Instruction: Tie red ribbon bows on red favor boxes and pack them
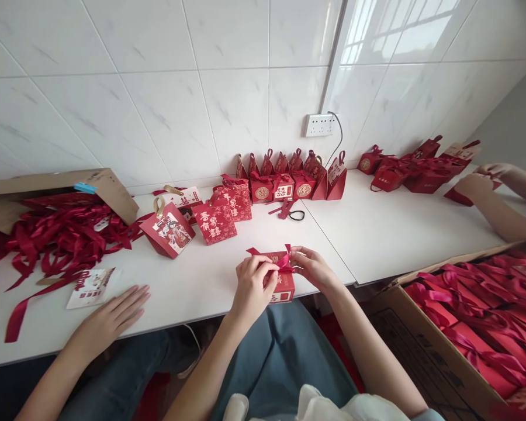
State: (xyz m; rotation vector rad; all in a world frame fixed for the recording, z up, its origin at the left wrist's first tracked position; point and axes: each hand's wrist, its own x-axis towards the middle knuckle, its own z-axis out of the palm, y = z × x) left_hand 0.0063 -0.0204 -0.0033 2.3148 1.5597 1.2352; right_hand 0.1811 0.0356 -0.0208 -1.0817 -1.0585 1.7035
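Observation:
A small red gift box [284, 285] with printed characters sits at the front edge of the white table, a red ribbon [284, 261] tied over its top. My left hand [253, 282] rests over the box's left side, its thumb and fingers closed on the ribbon near the knot. On the other side, my right hand [312, 266] pinches the ribbon's right part between thumb and fingers. Behind the box stand red patterned bags [217, 222], and a red tent-shaped box [169, 231] is to their left.
Finished-looking red boxes [283, 190] line the wall. Loose ribbons [70, 234] spill from a carton [118, 190] at left, near another person's hand [114, 316]. At right are another person's hands [477, 182] and a carton [409, 327] of ribboned boxes. A black loop [297, 216] lies mid-table.

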